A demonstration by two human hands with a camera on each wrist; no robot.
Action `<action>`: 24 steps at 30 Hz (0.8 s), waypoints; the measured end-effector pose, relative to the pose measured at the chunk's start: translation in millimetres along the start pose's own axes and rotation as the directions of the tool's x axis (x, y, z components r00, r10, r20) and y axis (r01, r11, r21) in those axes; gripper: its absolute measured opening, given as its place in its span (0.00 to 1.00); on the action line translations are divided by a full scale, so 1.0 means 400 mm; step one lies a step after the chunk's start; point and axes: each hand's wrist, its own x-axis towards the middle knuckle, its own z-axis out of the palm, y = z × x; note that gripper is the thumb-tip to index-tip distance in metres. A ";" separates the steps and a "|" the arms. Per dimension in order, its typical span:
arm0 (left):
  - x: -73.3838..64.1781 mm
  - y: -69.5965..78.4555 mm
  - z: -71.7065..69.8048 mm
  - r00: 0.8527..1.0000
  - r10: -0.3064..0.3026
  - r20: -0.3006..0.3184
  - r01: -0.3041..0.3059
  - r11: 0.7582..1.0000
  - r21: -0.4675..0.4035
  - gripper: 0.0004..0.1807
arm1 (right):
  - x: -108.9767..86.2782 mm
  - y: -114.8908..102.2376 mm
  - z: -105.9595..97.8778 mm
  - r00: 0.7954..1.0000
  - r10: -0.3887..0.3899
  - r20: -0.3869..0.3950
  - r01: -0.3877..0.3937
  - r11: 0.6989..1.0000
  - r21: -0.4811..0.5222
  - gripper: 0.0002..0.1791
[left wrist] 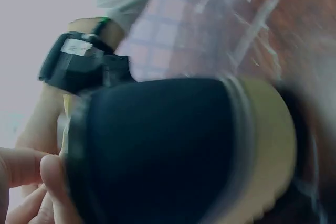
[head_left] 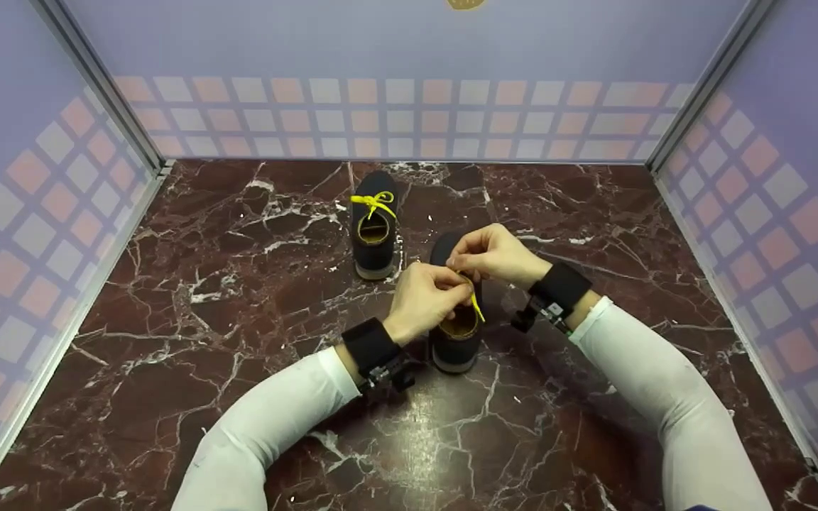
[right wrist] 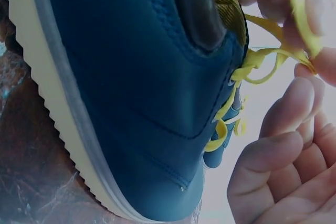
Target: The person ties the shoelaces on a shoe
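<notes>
Both hands work over a dark shoe (head_left: 454, 353) with a tan lining, pale sole and yellow lace (head_left: 477, 306). The left hand (head_left: 429, 297) pinches the lace above the shoe's opening, and a loose end hangs over the shoe's right side. Just beyond it, toward the toe, the right hand (head_left: 498, 257) pinches the lace between thumb and fingers. In the right wrist view the lace (right wrist: 273, 61) forms small loops above the eyelets, near the right hand's fingertips (right wrist: 302, 90). The left wrist view shows the shoe's heel (left wrist: 163, 145) large and blurred, hiding part of the hands.
A matching dark shoe (head_left: 375, 257) stands farther back to the left, its yellow lace tied in a bow (head_left: 375, 201). Both shoes rest on a dark red marbled tabletop (head_left: 253, 284). Panels with a checked border (head_left: 402, 113) enclose the back and sides.
</notes>
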 end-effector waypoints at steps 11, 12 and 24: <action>0.017 0.010 -0.043 0.967 0.064 0.248 -0.133 0.953 0.274 0.11 | -0.004 0.002 0.002 1.000 0.027 -0.003 -0.027 0.999 -0.023 0.08; 0.018 0.007 -0.049 0.967 0.060 0.247 -0.128 0.955 0.269 0.11 | -0.004 0.003 0.002 1.000 0.028 -0.007 -0.028 0.999 -0.032 0.08; 0.038 -0.024 -0.077 0.994 0.065 -0.084 -0.045 0.973 0.227 0.07 | -0.004 -0.003 0.000 0.999 0.020 -0.035 -0.022 0.998 -0.051 0.09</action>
